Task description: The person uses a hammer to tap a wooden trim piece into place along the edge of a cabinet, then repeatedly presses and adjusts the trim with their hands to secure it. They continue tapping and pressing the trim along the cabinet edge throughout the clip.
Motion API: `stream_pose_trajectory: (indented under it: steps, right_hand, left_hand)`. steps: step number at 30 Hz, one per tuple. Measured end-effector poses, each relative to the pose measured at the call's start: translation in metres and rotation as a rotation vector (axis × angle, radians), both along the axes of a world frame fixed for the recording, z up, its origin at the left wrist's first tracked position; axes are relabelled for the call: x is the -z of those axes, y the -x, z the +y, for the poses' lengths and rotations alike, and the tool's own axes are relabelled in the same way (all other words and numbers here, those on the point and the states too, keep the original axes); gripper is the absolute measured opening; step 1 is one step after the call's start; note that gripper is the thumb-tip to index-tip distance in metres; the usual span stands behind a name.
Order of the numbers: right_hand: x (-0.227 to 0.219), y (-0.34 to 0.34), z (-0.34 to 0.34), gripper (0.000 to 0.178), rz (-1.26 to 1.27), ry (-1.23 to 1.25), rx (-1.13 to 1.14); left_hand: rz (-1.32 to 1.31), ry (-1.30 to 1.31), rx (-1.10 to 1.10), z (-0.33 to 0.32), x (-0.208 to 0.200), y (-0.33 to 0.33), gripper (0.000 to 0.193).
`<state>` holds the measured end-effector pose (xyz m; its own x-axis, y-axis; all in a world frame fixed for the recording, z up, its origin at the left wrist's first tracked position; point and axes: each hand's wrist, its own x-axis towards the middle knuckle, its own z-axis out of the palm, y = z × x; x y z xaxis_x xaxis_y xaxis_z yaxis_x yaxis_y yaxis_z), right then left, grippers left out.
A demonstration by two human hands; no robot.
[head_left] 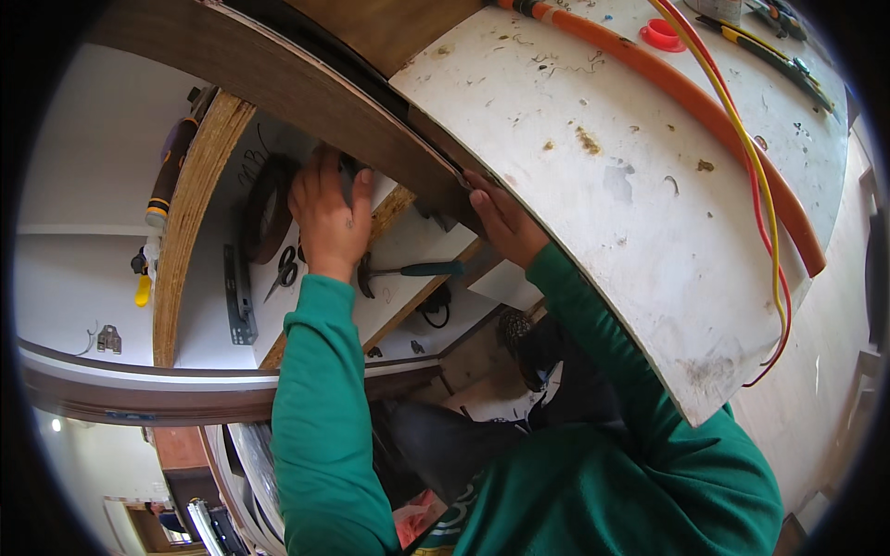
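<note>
My left hand [332, 218] reaches into a white cabinet compartment, its fingers stretched out and its thumb apart. The fingertips are close to a long brown panel [306, 88] and partly in its shadow. Beside this hand a brown coiled roll of strip [266, 211] leans on the compartment wall, with black scissors [286, 268] below it. Under the edge of a white board, my right hand [508, 225] has its thumb and fingers closed at the end of the brown panel. A hammer [413, 270] with a dark teal handle lies between my forearms.
On the white board [593, 204] rest an orange tube [640, 60], red and yellow wires [762, 199], a red ring-shaped cap [663, 35] and a utility knife [774, 60]. A chipboard divider [199, 222], metal slide [239, 295] and hinge [109, 339] are on the left.
</note>
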<state>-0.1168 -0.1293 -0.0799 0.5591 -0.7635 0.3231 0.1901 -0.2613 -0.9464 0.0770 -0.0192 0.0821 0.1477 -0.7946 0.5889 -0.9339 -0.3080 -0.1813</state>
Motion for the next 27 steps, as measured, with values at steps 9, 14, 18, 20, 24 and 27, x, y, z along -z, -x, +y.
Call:
stream_pose_trajectory:
  steps: [9, 14, 18, 20, 24, 27]
  right_hand:
    - [0.020, -0.006, -0.003, 0.045, -0.017, -0.042, -0.027]
    - [0.020, -0.011, -0.008, 0.044, -0.082, 0.058, 0.003]
    - [0.014, -0.008, -0.005, 0.043, -0.126, 0.064, 0.036]
    - [0.009, -0.006, -0.003, 0.043, -0.081, 0.101, 0.052]
    - [-0.003, -0.007, -0.007, 0.043, -0.039, 0.134, 0.071]
    - [-0.005, -0.004, -0.006, 0.042, -0.017, 0.121, 0.079]
  left_hand:
    - [-0.017, -0.002, -0.011, -0.001, 0.002, -0.002, 0.059]
    - [-0.012, 0.020, -0.005, -0.001, 0.001, -0.003, 0.059]
    - [-0.032, 0.005, -0.013, -0.002, 0.000, -0.002, 0.059]
    - [-0.020, 0.001, -0.010, -0.001, 0.001, -0.002, 0.059]
    - [-0.023, 0.031, 0.004, -0.002, -0.001, -0.001, 0.058]
    - [-0.024, 0.025, 0.008, -0.002, -0.001, 0.000, 0.058]
